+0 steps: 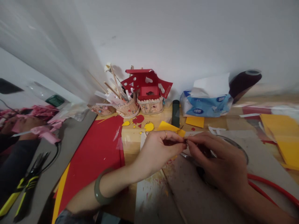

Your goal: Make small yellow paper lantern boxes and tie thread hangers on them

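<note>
My left hand (158,149) and my right hand (217,161) meet at their fingertips over the middle of the wooden table (130,146). Both are pinched closed on something small between them that I cannot make out. A ring shows on my left hand and a green bangle (99,189) on that wrist. A yellow paper piece (170,127) lies just behind the left fingers. Under the right hand there is a round glass rim (235,146) on grey card (201,193).
A red sheet (93,155) lies at the left. At the back stand a red paper house (147,84), stick-filled cups (126,105), a dark tube (175,113) and a blue tissue pack (205,105). Yellow sheets (282,137) and a red cord (273,186) are at the right. Yellow-handled tools (25,186) lie far left.
</note>
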Demonstrator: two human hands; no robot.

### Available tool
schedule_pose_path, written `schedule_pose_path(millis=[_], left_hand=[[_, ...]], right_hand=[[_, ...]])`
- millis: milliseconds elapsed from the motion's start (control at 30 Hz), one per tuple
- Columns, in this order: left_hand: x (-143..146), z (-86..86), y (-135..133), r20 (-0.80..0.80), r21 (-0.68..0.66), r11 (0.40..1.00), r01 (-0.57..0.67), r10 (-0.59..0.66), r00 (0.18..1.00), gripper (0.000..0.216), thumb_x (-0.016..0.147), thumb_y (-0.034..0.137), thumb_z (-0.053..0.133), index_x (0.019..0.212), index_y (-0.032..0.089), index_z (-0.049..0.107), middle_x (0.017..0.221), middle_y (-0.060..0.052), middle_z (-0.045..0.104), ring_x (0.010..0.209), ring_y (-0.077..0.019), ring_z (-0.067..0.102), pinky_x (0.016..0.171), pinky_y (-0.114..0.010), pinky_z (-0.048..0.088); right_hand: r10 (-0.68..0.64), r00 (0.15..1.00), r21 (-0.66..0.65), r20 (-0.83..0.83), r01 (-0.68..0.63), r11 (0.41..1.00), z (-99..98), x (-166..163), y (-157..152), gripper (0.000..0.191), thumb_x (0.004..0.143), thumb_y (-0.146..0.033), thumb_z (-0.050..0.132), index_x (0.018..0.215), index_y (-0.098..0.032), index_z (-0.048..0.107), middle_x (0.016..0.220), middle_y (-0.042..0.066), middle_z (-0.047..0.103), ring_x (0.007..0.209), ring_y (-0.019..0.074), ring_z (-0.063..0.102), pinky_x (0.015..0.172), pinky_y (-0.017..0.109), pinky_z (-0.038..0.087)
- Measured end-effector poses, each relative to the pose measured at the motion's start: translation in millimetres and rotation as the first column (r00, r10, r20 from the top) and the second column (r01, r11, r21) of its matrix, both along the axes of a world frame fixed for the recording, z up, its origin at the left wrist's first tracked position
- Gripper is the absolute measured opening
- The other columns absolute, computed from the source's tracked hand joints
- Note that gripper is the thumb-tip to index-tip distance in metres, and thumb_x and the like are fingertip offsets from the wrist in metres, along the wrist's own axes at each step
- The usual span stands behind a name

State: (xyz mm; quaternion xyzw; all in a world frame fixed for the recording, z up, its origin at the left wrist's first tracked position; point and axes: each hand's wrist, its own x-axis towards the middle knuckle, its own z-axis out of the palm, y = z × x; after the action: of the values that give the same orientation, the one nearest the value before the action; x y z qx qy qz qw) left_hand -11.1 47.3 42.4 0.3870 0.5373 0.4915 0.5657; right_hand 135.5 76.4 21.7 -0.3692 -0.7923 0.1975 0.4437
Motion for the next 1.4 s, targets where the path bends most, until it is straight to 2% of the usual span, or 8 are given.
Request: schedule_pose_path(millis=[167,333,500,833,1000,1167,1267,1400], left_hand=[[-1,2.7,0,-0.062,0.105,0.994,-0.021,0.027,0.998,0.003,0.063,0.018,0.07,0.066,0.017,0.069,0.068,0.0,0.063,0.062,-0.0102,0.054,0.058,-0.023,0.041],[-2,-0.4,1,-0.095,0.195,0.976,-0.094,0.115,0.989,0.005,0.061,0.022,0.074,0.063,0.019,0.07,0.068,0.0,0.056,0.062,-0.0099,0.048,0.056,-0.023,0.038],[-3,-1.8,-1,-0.085,0.134,0.986,-0.101,0.113,0.99,0.011,0.06,0.028,0.075,0.067,0.02,0.071,0.07,-0.002,0.058,0.067,-0.0131,0.051,0.059,-0.026,0.041],[-4,3.0,0,-0.077,0.156,0.983,-0.094,0.107,0.991,0.01,0.06,0.026,0.078,0.063,0.019,0.071,0.066,0.001,0.056,0.063,-0.0109,0.049,0.058,-0.025,0.039],[-4,3.4,0,-0.045,0.175,0.981,-0.086,0.095,0.994,0.006,0.061,0.022,0.077,0.063,0.019,0.072,0.065,0.002,0.056,0.063,-0.0099,0.05,0.058,-0.024,0.039],[-4,3.9,0,-0.015,0.191,0.978,-0.08,0.085,0.996,0.005,0.061,0.017,0.077,0.063,0.02,0.073,0.064,0.002,0.055,0.063,-0.0092,0.051,0.063,-0.024,0.041],[-4,4.4,0,-0.05,0.199,0.976,-0.088,0.1,0.994,0.006,0.06,0.02,0.078,0.061,0.02,0.073,0.063,0.002,0.053,0.064,-0.0101,0.049,0.062,-0.025,0.04],[-5,3.8,0,-0.06,0.197,0.978,-0.07,0.083,0.995,0.006,0.06,0.019,0.079,0.062,0.022,0.074,0.063,0.002,0.055,0.064,-0.01,0.05,0.063,-0.025,0.04]], right_hand=[[0.032,0.982,-0.306,-0.184,-0.088,0.948,0.0,3,-2,0.018,0.081,-0.023,0.055,0.097,-0.025,0.065,0.082,0.002,0.07,0.052,0.0108,0.058,0.046,0.024,0.046],[0.078,0.887,-0.63,-0.455,-0.383,0.676,2.2,-3,-3,0.032,0.075,-0.025,0.062,0.107,-0.025,0.06,0.085,0.003,0.071,0.06,0.0126,0.066,0.049,0.023,0.052],[0.06,0.844,-0.679,-0.532,-0.468,0.566,-0.9,-8,-2,0.028,0.07,-0.029,0.071,0.097,-0.026,0.065,0.08,0.001,0.073,0.077,0.0147,0.069,0.071,0.027,0.057],[0.134,0.889,-0.646,-0.438,-0.415,0.64,1.4,-8,-2,0.006,0.071,-0.029,0.069,0.07,-0.023,0.069,0.069,-0.001,0.071,0.062,0.0112,0.063,0.061,0.021,0.052],[0.161,0.904,-0.631,-0.396,-0.395,0.668,3.2,-9,-2,0.007,0.073,-0.026,0.063,0.073,-0.022,0.068,0.07,0.0,0.07,0.061,0.0113,0.061,0.059,0.022,0.051],[0.14,0.889,-0.653,-0.437,-0.42,0.63,4.7,-9,-3,0.021,0.07,-0.027,0.065,0.09,-0.021,0.066,0.06,-0.002,0.064,0.05,0.0107,0.057,0.045,0.02,0.047],[0.147,0.896,-0.648,-0.419,-0.409,0.642,4.9,-8,-3,0.01,0.073,-0.03,0.065,0.075,-0.02,0.066,0.057,-0.002,0.062,0.05,0.0102,0.056,0.048,0.02,0.048],[0.18,0.911,-0.609,-0.372,-0.386,0.693,4.0,-8,-2,0.018,0.078,-0.032,0.061,0.064,-0.02,0.064,0.055,-0.001,0.062,0.052,0.0102,0.058,0.051,0.02,0.049]])
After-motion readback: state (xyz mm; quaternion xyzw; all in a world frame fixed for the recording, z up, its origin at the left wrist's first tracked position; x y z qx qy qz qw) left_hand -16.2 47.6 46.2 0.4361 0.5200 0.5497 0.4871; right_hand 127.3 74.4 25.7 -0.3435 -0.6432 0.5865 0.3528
